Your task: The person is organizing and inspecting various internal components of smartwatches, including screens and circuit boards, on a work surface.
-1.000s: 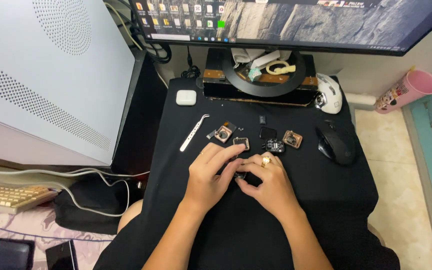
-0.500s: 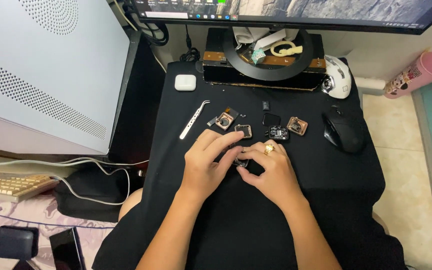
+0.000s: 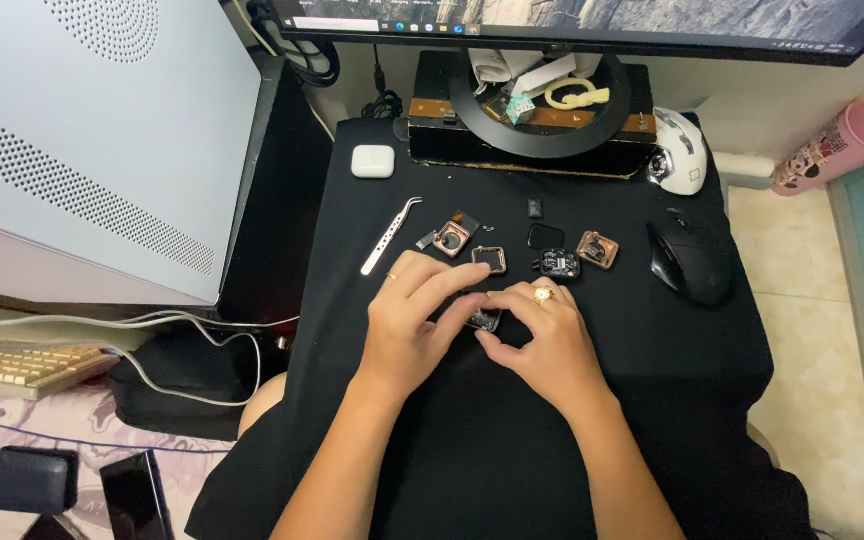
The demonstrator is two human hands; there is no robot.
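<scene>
My left hand [image 3: 414, 320] and my right hand [image 3: 537, 335] meet over a black cloth-covered table [image 3: 512, 430]. Both pinch a small dark watch-like part [image 3: 483, 319] between their fingertips; most of it is hidden. A gold ring sits on my right hand. Just beyond the fingers lie small disassembled pieces: a copper-rimmed round part [image 3: 450, 238], a square frame [image 3: 489, 259], a dark rounded screen piece [image 3: 544, 236], a black module [image 3: 559, 263] and a copper-coloured part [image 3: 597, 249]. Metal tweezers [image 3: 389, 236] lie to the left of them.
A black mouse [image 3: 690, 257] sits at right, a white mouse [image 3: 680, 152] behind it. A white earbud case [image 3: 373, 161] lies at back left. A black ring stand [image 3: 540, 100] holds clutter under a monitor. A white computer case [image 3: 82, 140] stands left; a pink cup [image 3: 842, 145] lies right.
The camera view has shifted slightly closer. Both hands stay together on the small part, with only slight finger movement.
</scene>
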